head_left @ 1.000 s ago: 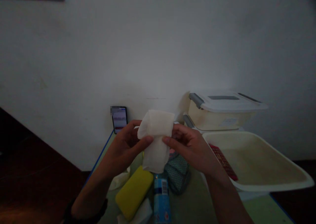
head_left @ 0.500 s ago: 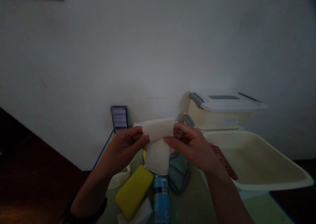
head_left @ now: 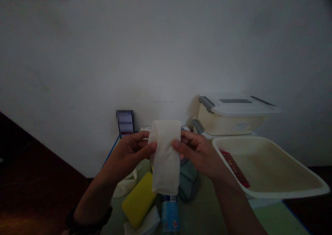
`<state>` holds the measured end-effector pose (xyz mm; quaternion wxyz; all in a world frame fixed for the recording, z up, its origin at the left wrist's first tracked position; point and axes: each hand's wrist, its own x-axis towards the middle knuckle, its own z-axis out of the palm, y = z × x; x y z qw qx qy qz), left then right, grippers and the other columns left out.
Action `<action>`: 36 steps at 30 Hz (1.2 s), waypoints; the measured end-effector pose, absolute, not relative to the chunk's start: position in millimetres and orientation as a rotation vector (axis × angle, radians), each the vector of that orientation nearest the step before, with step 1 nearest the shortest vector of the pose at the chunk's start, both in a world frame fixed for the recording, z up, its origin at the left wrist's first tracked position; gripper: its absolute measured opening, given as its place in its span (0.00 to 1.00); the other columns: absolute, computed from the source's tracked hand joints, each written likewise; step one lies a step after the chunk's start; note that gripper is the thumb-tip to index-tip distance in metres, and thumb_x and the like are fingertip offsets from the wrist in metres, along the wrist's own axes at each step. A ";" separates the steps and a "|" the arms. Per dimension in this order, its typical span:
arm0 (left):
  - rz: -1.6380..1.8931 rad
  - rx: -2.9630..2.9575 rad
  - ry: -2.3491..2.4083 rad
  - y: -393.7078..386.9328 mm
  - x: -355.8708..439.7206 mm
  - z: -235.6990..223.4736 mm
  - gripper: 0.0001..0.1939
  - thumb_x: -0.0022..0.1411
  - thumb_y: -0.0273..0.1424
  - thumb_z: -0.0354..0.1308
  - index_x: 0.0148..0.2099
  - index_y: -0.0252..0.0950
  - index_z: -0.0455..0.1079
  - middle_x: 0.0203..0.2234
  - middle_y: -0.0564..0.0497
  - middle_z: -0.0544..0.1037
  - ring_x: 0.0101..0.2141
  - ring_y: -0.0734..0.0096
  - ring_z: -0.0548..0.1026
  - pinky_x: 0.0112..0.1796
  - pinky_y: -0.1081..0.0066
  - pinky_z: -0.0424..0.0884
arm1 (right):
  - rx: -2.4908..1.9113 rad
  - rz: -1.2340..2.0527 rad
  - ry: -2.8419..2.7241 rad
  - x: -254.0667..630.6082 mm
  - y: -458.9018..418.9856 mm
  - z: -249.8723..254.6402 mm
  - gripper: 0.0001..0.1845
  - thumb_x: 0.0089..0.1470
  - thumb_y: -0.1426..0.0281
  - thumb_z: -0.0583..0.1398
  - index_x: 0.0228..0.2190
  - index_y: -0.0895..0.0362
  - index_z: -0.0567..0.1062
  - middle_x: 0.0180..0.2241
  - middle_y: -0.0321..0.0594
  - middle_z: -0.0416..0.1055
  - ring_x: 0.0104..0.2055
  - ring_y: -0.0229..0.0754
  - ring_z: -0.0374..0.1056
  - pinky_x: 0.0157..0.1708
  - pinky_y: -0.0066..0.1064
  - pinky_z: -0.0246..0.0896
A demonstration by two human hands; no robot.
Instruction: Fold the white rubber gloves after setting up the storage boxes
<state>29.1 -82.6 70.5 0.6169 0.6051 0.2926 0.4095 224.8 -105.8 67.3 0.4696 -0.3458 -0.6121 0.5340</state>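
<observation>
Head view: your two hands are apart, with the white cloth [head_left: 167, 162] between them. Your left hand [head_left: 131, 152] pinches its left side with thumb and fingers, and your right hand [head_left: 201, 155] pinches its right side the same way. The white cloth hangs over the far end of the blue container [head_left: 170, 217] and hides that end; you can't tell if they touch. Just left of the blue container is a yellow sponge [head_left: 138, 200]. To its right is a gray-green cloth [head_left: 188, 181]. Well to its right is a big pale tub [head_left: 285, 195]. Farther back, a phone [head_left: 126, 124] stands to its left and a lidded box [head_left: 223, 122] to its right.
</observation>
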 end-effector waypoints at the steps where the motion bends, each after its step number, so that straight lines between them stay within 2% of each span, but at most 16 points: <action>1: 0.916 1.378 0.642 -82.0 27.1 69.4 0.11 0.56 0.33 0.65 0.40 0.32 0.75 0.25 0.49 0.83 0.26 0.72 0.79 0.29 0.78 0.74 | -0.831 1.326 -1.486 224.3 -105.8 68.0 0.12 0.55 0.59 0.61 0.36 0.55 0.77 0.26 0.34 0.73 0.27 0.33 0.67 0.24 0.22 0.63; 5: 0.854 1.330 0.570 -81.2 25.5 68.8 0.14 0.54 0.30 0.67 0.42 0.33 0.73 0.28 0.49 0.83 0.28 0.70 0.81 0.30 0.76 0.75 | -0.852 1.416 -1.456 222.6 -105.7 67.0 0.14 0.56 0.59 0.60 0.37 0.57 0.77 0.27 0.34 0.74 0.26 0.31 0.66 0.24 0.21 0.60; 9: 0.896 1.306 0.616 -82.2 31.4 71.7 0.16 0.48 0.26 0.70 0.40 0.34 0.71 0.25 0.52 0.83 0.26 0.70 0.80 0.30 0.75 0.76 | -0.851 1.408 -1.468 221.1 -105.7 63.0 0.13 0.55 0.61 0.61 0.40 0.55 0.76 0.32 0.35 0.76 0.30 0.32 0.68 0.25 0.21 0.60; 12: 0.937 1.342 0.678 -83.4 33.3 73.5 0.16 0.47 0.26 0.70 0.38 0.34 0.70 0.28 0.52 0.83 0.26 0.71 0.80 0.30 0.76 0.75 | -0.892 1.356 -1.465 221.2 -106.1 62.3 0.13 0.55 0.61 0.62 0.39 0.54 0.75 0.30 0.34 0.75 0.28 0.32 0.68 0.22 0.22 0.60; 16: 0.944 1.430 0.637 -85.6 30.0 77.7 0.08 0.54 0.29 0.66 0.37 0.33 0.72 0.31 0.48 0.83 0.29 0.71 0.80 0.31 0.76 0.75 | -0.935 1.231 -1.446 222.2 -107.2 65.4 0.08 0.54 0.64 0.62 0.36 0.53 0.75 0.26 0.32 0.73 0.26 0.33 0.69 0.22 0.22 0.62; 18: 0.932 1.479 0.632 -86.9 27.6 79.8 0.08 0.57 0.32 0.63 0.37 0.32 0.74 0.30 0.47 0.83 0.29 0.70 0.80 0.31 0.75 0.76 | -0.946 1.175 -1.438 222.0 -108.0 67.1 0.07 0.54 0.65 0.62 0.35 0.54 0.75 0.25 0.32 0.72 0.25 0.33 0.68 0.22 0.23 0.63; 21: 0.902 1.523 0.690 -89.4 25.6 80.4 0.11 0.59 0.34 0.61 0.40 0.33 0.75 0.30 0.46 0.83 0.29 0.69 0.80 0.32 0.74 0.76 | -1.033 1.076 -1.448 220.8 -109.8 68.2 0.08 0.53 0.64 0.62 0.35 0.54 0.75 0.25 0.33 0.73 0.24 0.33 0.68 0.21 0.23 0.64; 26: 0.815 1.500 0.879 -92.2 28.4 76.7 0.19 0.53 0.32 0.67 0.49 0.37 0.73 0.30 0.49 0.84 0.33 0.63 0.82 0.33 0.72 0.78 | -1.137 0.985 -1.500 219.7 -111.2 66.2 0.12 0.53 0.59 0.62 0.36 0.54 0.75 0.27 0.35 0.73 0.25 0.34 0.68 0.19 0.23 0.65; 31: 0.916 1.457 0.961 -89.2 30.7 77.8 0.12 0.53 0.33 0.67 0.41 0.35 0.78 0.30 0.49 0.84 0.32 0.64 0.82 0.31 0.75 0.78 | -0.965 1.231 -1.476 226.9 -108.2 65.8 0.15 0.51 0.62 0.64 0.41 0.54 0.75 0.34 0.38 0.78 0.31 0.36 0.73 0.25 0.24 0.69; 33: 0.961 1.444 0.982 -88.2 30.3 78.4 0.13 0.52 0.34 0.67 0.40 0.34 0.78 0.31 0.47 0.84 0.32 0.63 0.82 0.31 0.74 0.78 | -0.932 1.337 -1.441 231.4 -107.1 66.6 0.19 0.48 0.65 0.67 0.43 0.55 0.74 0.37 0.40 0.78 0.35 0.38 0.74 0.28 0.26 0.71; 36: 0.996 1.423 0.993 -87.4 29.7 77.9 0.14 0.50 0.34 0.68 0.40 0.34 0.77 0.33 0.46 0.84 0.33 0.60 0.82 0.32 0.71 0.79 | -0.907 1.424 -1.430 236.7 -106.4 67.6 0.18 0.47 0.68 0.68 0.41 0.56 0.76 0.36 0.39 0.78 0.35 0.37 0.75 0.31 0.26 0.72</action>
